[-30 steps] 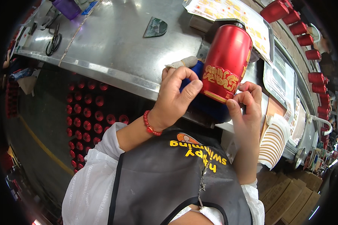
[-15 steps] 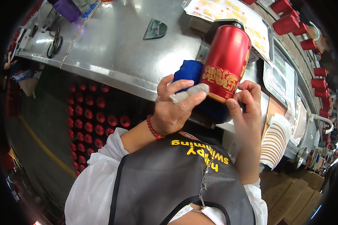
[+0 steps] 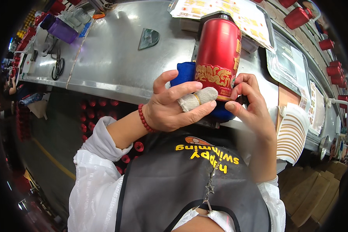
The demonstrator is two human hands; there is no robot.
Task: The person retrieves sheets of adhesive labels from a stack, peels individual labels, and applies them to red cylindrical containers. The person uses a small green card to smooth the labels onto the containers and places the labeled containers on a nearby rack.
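A: Looking across a shiny steel table [image 3: 112, 46], passing a purple bottle [image 3: 62, 30] far left, then a dark green plate [image 3: 149, 38] mid-surface!

B: Spotting a red metallic bottle [image 3: 220, 46] at the near edge, lying on blue cloth [image 3: 183, 73], with gold dragons round its lower end and its neck pointing away.

A: And the hands?

B: Left hand [image 3: 172, 110] just beside the bottle's base, with fingers parted, grasping nothing, apparently wearing a pale knitted finger cover [image 3: 205, 96]. Right hand [image 3: 257, 112] at the base too, with thumb and finger close together; cannot tell whether pinching anything.

A: Out into the room: seeing more red bottles [image 3: 296, 18] along the right, cardboard boxes [image 3: 317, 193] lower down, a yellow floor line [image 3: 56, 160] on the left.

B: Harder now! Losing red round ends [image 3: 138, 146] in shadow under the table, partly behind the sleeve and apron. Unable to see the bottle's underside, and getting only darkness past the fisheye rim.
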